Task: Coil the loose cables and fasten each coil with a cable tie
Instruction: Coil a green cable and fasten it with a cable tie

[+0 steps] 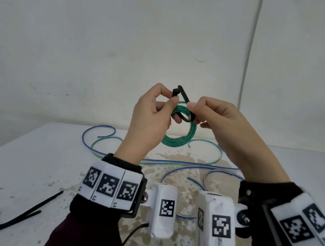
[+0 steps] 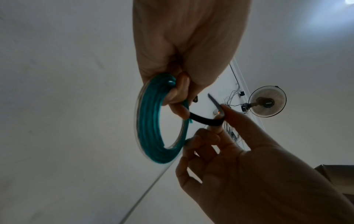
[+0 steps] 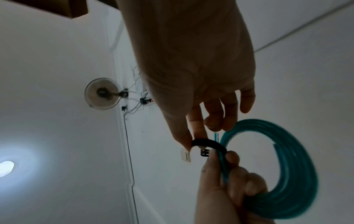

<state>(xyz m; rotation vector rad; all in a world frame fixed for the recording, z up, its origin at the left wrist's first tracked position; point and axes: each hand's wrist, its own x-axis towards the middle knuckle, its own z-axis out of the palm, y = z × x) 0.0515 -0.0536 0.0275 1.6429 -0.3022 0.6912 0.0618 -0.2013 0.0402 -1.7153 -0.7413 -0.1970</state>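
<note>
Two hands work above the far half of the white table (image 1: 33,159), raised in front of the bare wall. The left hand (image 1: 152,111) grasps the green coil (image 1: 180,132) with curled fingers through its ring, and its thumb and forefinger pinch the head end of the black cable tie (image 1: 182,97). The right hand (image 1: 214,116) pinches the strap of the same tie between thumb and forefinger; its other fingers hang loosely curled below. The tie loops around one side of the coil bundle, and in the right wrist view its square head (image 3: 205,152) sits just beside the left thumb, with the strap tip not threaded through it as far as can be seen. The coil hangs clear of the table surface, upright, with open air on all sides.

On the table beneath, loose blue cable (image 1: 96,134) and green cable (image 1: 103,142) lie in wide curves, reaching near the far table edge and running between the two wrists. Several spare black ties (image 1: 7,218) lie near the front left edge, well apart from the hands. A stained patch marks the table centre. A wall fan (image 2: 267,101) shows in the left wrist view
</note>
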